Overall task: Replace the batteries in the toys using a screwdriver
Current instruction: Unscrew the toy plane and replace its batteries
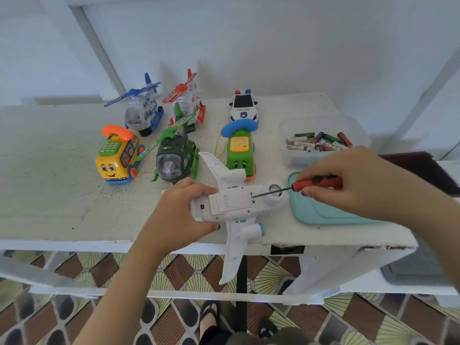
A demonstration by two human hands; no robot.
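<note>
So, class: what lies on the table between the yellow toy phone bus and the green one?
In the head view, the dark green helicopter stands between the yellow bus and the green bus.

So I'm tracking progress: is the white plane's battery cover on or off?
On. The battery cover sits flush in the upturned white plane, and the screwdriver tip is at its screw.

On the table [62,207], a plane [236,205] lies at the front edge, a lid [321,212] just to its right. Behind the lid stands a tub [288,155] with batteries [316,143] in it. Six other toys stand behind the plane, a police car [243,105] rearmost on the right.
</note>
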